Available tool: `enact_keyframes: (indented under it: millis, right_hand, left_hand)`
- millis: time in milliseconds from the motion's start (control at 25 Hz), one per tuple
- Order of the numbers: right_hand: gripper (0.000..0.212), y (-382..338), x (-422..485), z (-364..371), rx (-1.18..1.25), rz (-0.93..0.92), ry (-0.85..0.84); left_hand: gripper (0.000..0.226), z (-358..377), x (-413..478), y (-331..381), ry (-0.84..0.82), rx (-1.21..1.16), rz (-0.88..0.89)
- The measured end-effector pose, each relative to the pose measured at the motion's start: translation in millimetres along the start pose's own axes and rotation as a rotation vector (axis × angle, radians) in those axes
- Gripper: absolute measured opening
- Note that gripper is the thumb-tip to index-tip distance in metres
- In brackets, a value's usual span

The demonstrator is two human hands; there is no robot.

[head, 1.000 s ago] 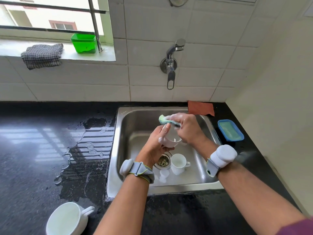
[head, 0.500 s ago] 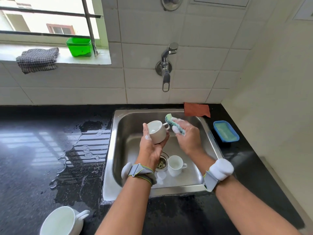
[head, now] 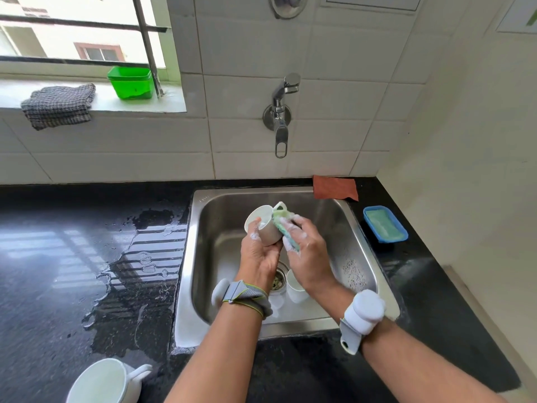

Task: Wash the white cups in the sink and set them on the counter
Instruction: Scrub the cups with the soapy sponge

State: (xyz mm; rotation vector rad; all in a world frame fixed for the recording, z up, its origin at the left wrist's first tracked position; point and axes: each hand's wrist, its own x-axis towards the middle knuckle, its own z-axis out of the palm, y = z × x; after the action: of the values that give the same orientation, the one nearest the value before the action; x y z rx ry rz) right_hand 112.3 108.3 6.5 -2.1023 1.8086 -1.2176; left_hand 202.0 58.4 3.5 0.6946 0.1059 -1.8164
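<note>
The soapy white cup was held above the middle of the steel sink. It was tipped so its long axis ran from the mouth at upper left to the base at lower right, with the handle on the far side. The left hand gripped it from below, thumb over the rim and fingers curled under the base. The right hand came in from the cup's right, its fingers closed round a green sponge pressed against the outer wall beneath the handle. Both hands carried foam. The cup thus lay between the hands, the left bearing it and the right freer to reach the tap on the tiled wall beyond, where no water was seen running. Rinsing looked not yet done. Below the wrists a second cup stood on the sink floor beside the drain strainer, partly hidden by the right forearm. To the left the black tabletop carried a puddle and, at its near edge, a larger white cup. A blue soap dish and a rust-coloured cloth lay to the right.
</note>
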Motion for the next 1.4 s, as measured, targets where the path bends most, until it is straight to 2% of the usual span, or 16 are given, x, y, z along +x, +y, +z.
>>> enact_keyframes:
  millis: [80,120,240,280,400,520,560,680,720,840,920,1000,1120,1200,1320,1400]
  right_hand:
    - [0.039,-1.4,-9.7,0.8,-0.016,-0.131,-0.024]
    - [0.039,2.0,-6.1,0.4,-0.017,-0.128,-0.021]
    - [0.044,7.6,8.3,-1.0,0.05,0.088,0.026]
    - [0.045,5.6,6.1,-0.3,0.07,0.094,0.036]
    - [0.05,3.4,-6.3,-2.2,0.104,-0.046,0.022]
    - [0.052,9.0,4.8,-12.0,-0.013,-0.082,0.017]
    - [0.049,7.4,10.0,-14.1,-0.073,-0.109,-0.009]
    - [0.033,-0.4,21.0,-18.0,-0.21,-0.319,-0.192]
    - [0.031,-1.0,23.7,-19.8,-0.258,-0.39,-0.257]
    - [0.026,0.6,32.6,-23.1,-0.436,-0.514,-0.386]
    - [0.024,-2.3,33.6,-20.0,-0.493,-0.416,-0.49]
    - [0.019,-6.1,32.6,-14.0,-0.343,-0.201,-0.515]
    - [0.025,-9.0,33.7,-6.9,0.095,0.178,-0.387]
    - [0.035,-11.0,31.1,-2.8,0.198,0.248,-0.241]
    - [0.042,-9.8,27.8,-1.5,0.008,-0.047,-0.003]
    - [0.043,-2.0,27.1,-5.7,-0.141,-0.212,0.051]
  left_hand:
    - [0.05,-1.8,-1.6,2.8,0.008,0.015,-0.008]
    - [0.049,-1.7,-1.3,2.7,0.014,0.022,0.001]
    - [0.049,-0.5,-1.8,-2.0,0.026,0.088,0.057]
    - [0.05,-1.4,-1.5,-2.7,0.032,0.105,0.074]
    - [0.051,-7.8,-0.5,1.4,-0.007,0.153,0.135]
    - [0.039,-13.7,-0.8,1.1,-0.114,0.247,0.193]
    - [0.036,-13.8,-1.3,0.1,-0.145,0.272,0.183]
    - [0.059,-9.3,-5.9,-1.6,-0.167,0.364,0.097]
    - [0.059,-8.8,-4.5,-1.2,-0.17,0.407,0.104]
    - [0.031,-12.5,-2.2,0.8,-0.185,0.506,0.201]
    - [0.017,-14.1,-2.2,1.3,-0.169,0.537,0.264]
    - [0.01,-18.4,-1.3,0.2,-0.153,0.531,0.314]
    - [0.011,-20.0,-0.3,2.2,-0.162,0.464,0.277]
    - [0.01,-18.6,0.7,5.1,-0.155,0.44,0.251]
    - [0.009,-16.8,1.1,4.2,-0.146,0.433,0.25]
    - [0.01,-18.4,0.8,4.0,-0.155,0.434,0.252]
